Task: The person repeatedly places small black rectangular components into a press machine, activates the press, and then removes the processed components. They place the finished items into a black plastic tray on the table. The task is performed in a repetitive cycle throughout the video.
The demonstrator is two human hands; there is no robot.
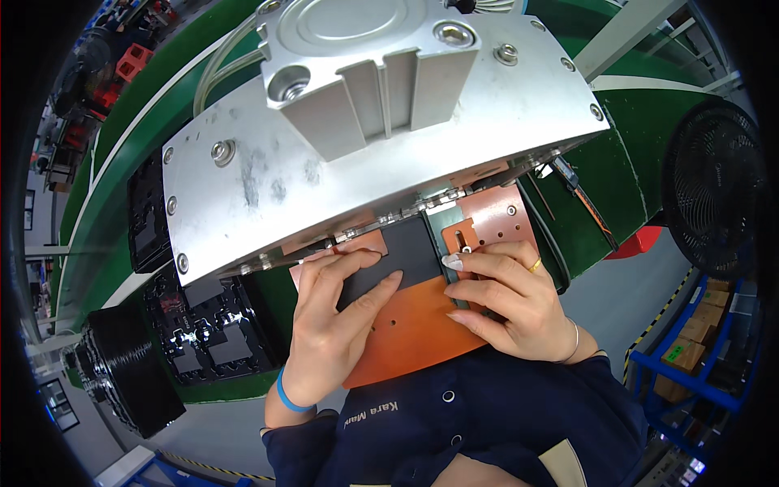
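A dark grey flat rectangular piece (415,252) lies on the orange-brown plate of a fixture (418,329), its far edge close under the metal press head. My left hand (329,325) is on its left side, thumb on the top face and index finger bent over the far left corner by a copper-coloured block (369,243). Along the piece's right side runs a pale green strip (442,219). My right hand (515,304) has bent fingers gathered at this strip, just below a slotted orange bracket (459,236). Whatever those fingertips pinch is hidden.
The large silver press head (365,174) with a cylinder hangs over the fixture's far side. Left are black moulded trays (215,333) and a black ribbed roll (130,369). A cutter knife (576,191) lies right, near a black fan (716,191).
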